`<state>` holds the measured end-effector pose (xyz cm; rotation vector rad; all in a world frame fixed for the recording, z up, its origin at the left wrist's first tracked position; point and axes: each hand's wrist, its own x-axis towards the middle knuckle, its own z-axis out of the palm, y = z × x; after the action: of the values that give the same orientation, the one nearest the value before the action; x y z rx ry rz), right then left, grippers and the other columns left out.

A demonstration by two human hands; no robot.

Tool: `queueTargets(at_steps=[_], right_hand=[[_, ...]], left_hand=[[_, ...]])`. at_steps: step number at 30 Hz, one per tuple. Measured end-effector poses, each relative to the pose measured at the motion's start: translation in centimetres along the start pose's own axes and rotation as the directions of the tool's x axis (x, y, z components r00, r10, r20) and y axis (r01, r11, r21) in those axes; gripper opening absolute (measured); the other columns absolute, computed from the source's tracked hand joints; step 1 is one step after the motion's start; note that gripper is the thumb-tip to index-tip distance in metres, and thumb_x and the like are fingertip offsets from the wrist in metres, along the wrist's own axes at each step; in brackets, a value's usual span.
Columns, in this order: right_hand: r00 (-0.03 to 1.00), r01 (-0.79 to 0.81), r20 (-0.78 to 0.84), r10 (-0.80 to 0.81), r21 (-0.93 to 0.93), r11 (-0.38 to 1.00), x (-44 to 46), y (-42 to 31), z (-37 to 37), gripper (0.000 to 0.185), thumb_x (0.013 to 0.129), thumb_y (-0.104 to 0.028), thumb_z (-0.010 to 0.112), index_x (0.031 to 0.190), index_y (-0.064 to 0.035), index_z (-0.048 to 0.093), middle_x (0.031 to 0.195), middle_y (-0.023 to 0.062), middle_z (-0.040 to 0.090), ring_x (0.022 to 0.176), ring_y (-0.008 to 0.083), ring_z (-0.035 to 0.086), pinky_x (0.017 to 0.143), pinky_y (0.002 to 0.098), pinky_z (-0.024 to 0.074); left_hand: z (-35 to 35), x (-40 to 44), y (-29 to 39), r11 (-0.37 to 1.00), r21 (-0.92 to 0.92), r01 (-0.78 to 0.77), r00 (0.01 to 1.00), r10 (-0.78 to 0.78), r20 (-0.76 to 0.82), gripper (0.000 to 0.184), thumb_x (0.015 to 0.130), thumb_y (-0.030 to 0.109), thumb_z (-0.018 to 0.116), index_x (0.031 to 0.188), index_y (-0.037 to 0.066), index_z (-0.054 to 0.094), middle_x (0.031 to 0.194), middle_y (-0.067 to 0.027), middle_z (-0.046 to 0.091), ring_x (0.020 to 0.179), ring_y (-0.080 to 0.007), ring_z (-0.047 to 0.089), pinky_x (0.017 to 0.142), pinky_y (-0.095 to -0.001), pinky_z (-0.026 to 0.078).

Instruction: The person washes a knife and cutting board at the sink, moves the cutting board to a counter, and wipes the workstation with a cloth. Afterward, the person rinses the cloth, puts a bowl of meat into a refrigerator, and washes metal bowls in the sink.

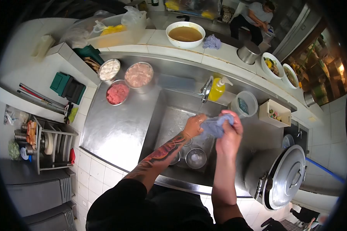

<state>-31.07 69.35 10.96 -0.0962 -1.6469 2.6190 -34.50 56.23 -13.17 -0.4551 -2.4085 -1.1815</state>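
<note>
A wet-looking blue-grey cloth [213,127] is bunched between both hands above the steel sink [169,115]. My left hand [194,126] is closed round its left end, close to the thin stream under the faucet [207,89]. On the other end, my right hand [230,129] grips with the fingers wrapped round it. Below, on the sink floor, lies a round metal bowl [196,158], with another round metal piece partly hidden by my left forearm.
Left of the sink stand metal containers of pale food [139,74] and pink minced meat [117,93]. Behind are a yellow soap bottle [217,91] and a clear tub [246,103]. A large lidded pot [287,177] stands right. A person [254,21] sits beyond the ledge.
</note>
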Motion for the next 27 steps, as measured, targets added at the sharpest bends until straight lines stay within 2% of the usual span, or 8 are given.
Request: queueTargets(at_steps=[3, 5, 8, 11, 14, 17, 22, 27], right_hand=[[0.998, 0.042, 0.055, -0.044, 0.054, 0.998, -0.7, -2.3, -0.8, 0.024, 0.088, 0.007, 0.053, 0.107, -0.0022, 0.066, 0.097, 0.0039, 0.063, 0.089, 0.0111, 0.058, 0.082, 0.0243, 0.0437], [0.997, 0.069, 0.033, -0.07, 0.026, 0.997, -0.6, -1.7, -1.3, 0.025, 0.088, 0.007, 0.053, 0.108, -0.0025, 0.066, 0.098, 0.0034, 0.063, 0.089, 0.0105, 0.057, 0.082, 0.0243, 0.0437], [0.995, 0.077, -0.064, -0.08, -0.046, 0.996, 1.3, 2.7, -1.1, 0.027, 0.088, 0.006, 0.054, 0.109, -0.0041, 0.067, 0.098, 0.0025, 0.063, 0.089, 0.0106, 0.057, 0.081, 0.025, 0.0451], [0.997, -0.041, -0.067, 0.039, -0.032, 0.999, 4.3, 9.9, -1.8, 0.027, 0.089, 0.005, 0.054, 0.11, -0.0051, 0.068, 0.099, 0.0022, 0.064, 0.09, 0.0112, 0.058, 0.081, 0.0258, 0.0464], [0.975, -0.203, -0.085, 0.206, 0.044, 0.978, 4.8, 13.3, -0.8, 0.027, 0.088, 0.005, 0.055, 0.11, -0.0045, 0.068, 0.097, 0.0024, 0.064, 0.088, 0.0113, 0.058, 0.08, 0.0262, 0.047], [0.98, -0.164, -0.09, 0.179, 0.148, 0.975, 4.7, 11.0, -1.2, 0.026, 0.088, 0.003, 0.055, 0.109, -0.0036, 0.068, 0.095, 0.003, 0.064, 0.085, 0.0122, 0.059, 0.078, 0.0275, 0.048], [0.968, -0.069, -0.218, 0.125, 0.248, 0.966, 5.4, 6.7, -8.9, 0.025, 0.089, 0.002, 0.051, 0.106, -0.0026, 0.068, 0.094, 0.0033, 0.065, 0.085, 0.013, 0.06, 0.078, 0.028, 0.0485], [0.91, -0.083, -0.377, 0.171, 0.239, 0.968, 5.0, 12.7, -14.8, 0.025, 0.088, 0.004, 0.052, 0.105, -0.0034, 0.068, 0.093, 0.0027, 0.065, 0.082, 0.0125, 0.06, 0.075, 0.0278, 0.0484]], left_hand=[[-0.1, -1.7, -0.3, 1.0, 0.006, 0.025, 0.999, -0.026, 0.045, 0.054, 0.065, 0.01, 0.071, 0.117, 0.004, 0.058, 0.113, -0.0239, 0.064, 0.105, -0.0421, 0.061, 0.091, -0.0483, 0.05], [-1.1, -2.4, -0.5, 0.903, 0.027, 0.428, 0.845, -0.411, 0.343, 0.052, 0.07, 0.008, 0.069, 0.12, 0.003, 0.058, 0.124, -0.0251, 0.061, 0.111, -0.0396, 0.061, 0.095, -0.0453, 0.05], [3.5, -5.6, -7.5, 0.817, -0.365, 0.447, 0.891, -0.369, 0.265, 0.054, 0.074, 0.005, 0.067, 0.127, 0.002, 0.054, 0.124, -0.0236, 0.06, 0.114, -0.0379, 0.06, 0.097, -0.0437, 0.048], [-0.1, -1.6, -1.9, 0.842, -0.291, 0.454, 0.886, -0.394, 0.243, 0.057, 0.075, 0.004, 0.068, 0.13, 0.001, 0.053, 0.127, -0.0226, 0.059, 0.117, -0.0371, 0.058, 0.1, -0.0406, 0.046], [-2.9, 1.3, 2.9, 0.694, -0.566, 0.445, 0.896, -0.332, 0.296, 0.054, 0.071, 0.005, 0.071, 0.123, 0.002, 0.059, 0.124, -0.0211, 0.061, 0.119, -0.0309, 0.059, 0.1, -0.0373, 0.045], [-4.1, 2.4, 1.6, 0.813, -0.328, 0.48, 0.858, -0.358, 0.369, 0.049, 0.071, 0.005, 0.072, 0.119, 0.0, 0.062, 0.113, -0.0189, 0.066, 0.109, -0.0276, 0.064, 0.094, -0.0371, 0.049], [-5.6, 3.5, -1.5, 0.866, -0.263, 0.425, 0.821, -0.247, 0.515, 0.045, 0.072, 0.005, 0.072, 0.116, -0.001, 0.063, 0.104, -0.0176, 0.068, 0.096, -0.0265, 0.067, 0.086, -0.0368, 0.052], [-7.7, 5.6, -1.3, 0.95, -0.091, 0.298, 0.781, -0.188, 0.596, 0.042, 0.074, -0.004, 0.07, 0.114, 0.003, 0.062, 0.1, -0.0093, 0.066, 0.088, -0.015, 0.062, 0.079, -0.03, 0.05]])
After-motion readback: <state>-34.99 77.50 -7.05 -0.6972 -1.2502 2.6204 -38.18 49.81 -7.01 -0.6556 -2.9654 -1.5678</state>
